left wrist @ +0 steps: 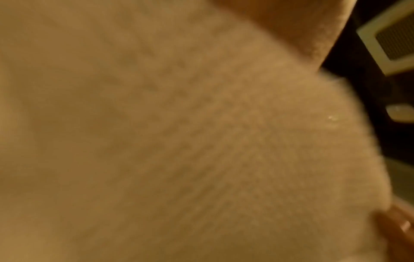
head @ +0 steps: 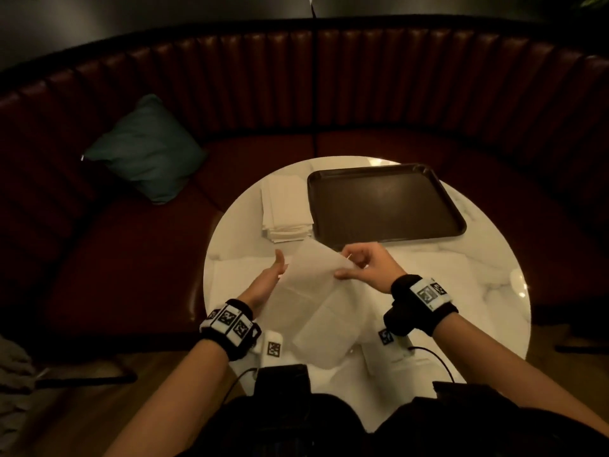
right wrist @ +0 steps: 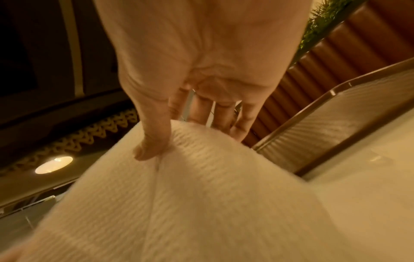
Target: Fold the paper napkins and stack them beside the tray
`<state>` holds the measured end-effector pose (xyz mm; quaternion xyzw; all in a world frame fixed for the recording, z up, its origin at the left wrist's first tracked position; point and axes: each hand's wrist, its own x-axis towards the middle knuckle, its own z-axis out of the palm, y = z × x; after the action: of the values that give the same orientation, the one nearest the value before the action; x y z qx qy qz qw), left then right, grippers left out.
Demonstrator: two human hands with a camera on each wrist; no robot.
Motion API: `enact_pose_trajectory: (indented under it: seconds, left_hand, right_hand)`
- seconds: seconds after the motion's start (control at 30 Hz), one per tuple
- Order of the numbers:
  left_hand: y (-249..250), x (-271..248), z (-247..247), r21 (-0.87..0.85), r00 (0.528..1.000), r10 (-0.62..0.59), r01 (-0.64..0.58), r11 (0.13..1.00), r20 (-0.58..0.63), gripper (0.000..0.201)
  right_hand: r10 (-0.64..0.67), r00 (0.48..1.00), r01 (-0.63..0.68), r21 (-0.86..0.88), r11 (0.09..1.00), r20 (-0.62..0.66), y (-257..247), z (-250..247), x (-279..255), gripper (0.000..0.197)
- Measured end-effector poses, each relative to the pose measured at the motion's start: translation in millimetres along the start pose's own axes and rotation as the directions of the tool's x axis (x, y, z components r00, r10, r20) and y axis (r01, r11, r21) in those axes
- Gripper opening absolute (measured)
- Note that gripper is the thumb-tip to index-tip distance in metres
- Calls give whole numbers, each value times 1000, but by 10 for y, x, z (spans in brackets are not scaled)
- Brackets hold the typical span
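Note:
A white paper napkin (head: 313,285) hangs unfolded in the air over the near part of the round marble table (head: 487,258). My right hand (head: 344,267) pinches its upper right corner between thumb and fingers; the right wrist view shows the thumb (right wrist: 150,147) pressing on the napkin (right wrist: 201,195). With straight fingers, my left hand (head: 273,275) lies against the sheet's left edge. The napkin (left wrist: 179,141) fills the left wrist view. A stack of folded napkins (head: 286,209) sits just left of the dark tray (head: 379,206).
More flat white napkins (head: 230,278) lie on the table under and beside my hands. A dark red curved bench (head: 329,94) wraps the table's far side, with a teal cushion (head: 145,150) on the left. Cables and a black device (head: 283,377) sit near my body.

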<state>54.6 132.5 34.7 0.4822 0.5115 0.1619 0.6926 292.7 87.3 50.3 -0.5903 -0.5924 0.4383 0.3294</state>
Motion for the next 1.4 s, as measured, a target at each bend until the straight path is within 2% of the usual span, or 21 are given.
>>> enact_pose_trajectory:
  seconds: [0.1,0.17,0.23,0.3,0.33,0.53,0.67,0.8,0.9,1.0,1.07,1.13,1.2,1.33,1.4]
  left_hand:
    - [17,79,-98,-12,990,-111,112,994,85,66]
    - [56,71,-58,-54,982,-101,111,992,157,42]
    - [77,78,9,62,987,-35,26,998,158,11]
    - [72,112,80,209,985,40,-75,975,167,10]
    - [66,137,106,214,983,63,-101,972,174,10]
    - [105,181,167,73,953,160,-184,980,257,22]
    - [171,265,92,56,966,224,-233,971,128,27]
    - [290,546,-141,-14,978,201,-202,979,-51,37]
    - [426,803,-273,-87,976,176,-188,978,-130,37]
    - [629,1063,-353,-185,968,143,-182,966,-204,20]
    - [714,1296,-437,-277,965,82,-152,949,-250,29]
    - [753,1526,-522,-344,950,23,-136,929,-313,36]
    - [793,1717,-568,-360,925,-10,-138,923,-380,27]
    - [883,2036,-650,-338,891,-67,-99,936,-448,18]
    - [913,2186,-698,-293,868,-101,-53,955,-487,23]
  right_hand:
    - [-64,997,66,46,997,-42,-139,-100,66,13]
    - [-94,993,98,45,994,-76,-204,-153,112,13]
    - [-106,990,112,65,992,-90,-255,-207,145,13]
    - [-119,988,127,81,989,-96,-295,-246,160,12]
    - [-126,987,134,84,987,-98,-315,-263,160,12]
    - [-192,977,193,5,981,-95,-337,-370,179,14]
    - [-196,963,185,-71,980,-184,-185,-412,214,26]
    - [-149,940,130,-79,988,-309,-17,-419,218,37]
    - [-79,943,69,-43,997,-324,103,-369,216,37]
    - [-17,947,8,-28,1000,-321,194,-319,240,35]
    - [9,947,-17,-21,1000,-321,235,-298,275,34]
    - [32,945,-39,-14,999,-324,272,-288,318,34]
    - [49,942,-55,-11,998,-333,302,-283,358,34]
    - [93,928,-98,4,995,-360,403,-267,387,30]
    - [125,918,-128,18,992,-377,473,-268,365,27]
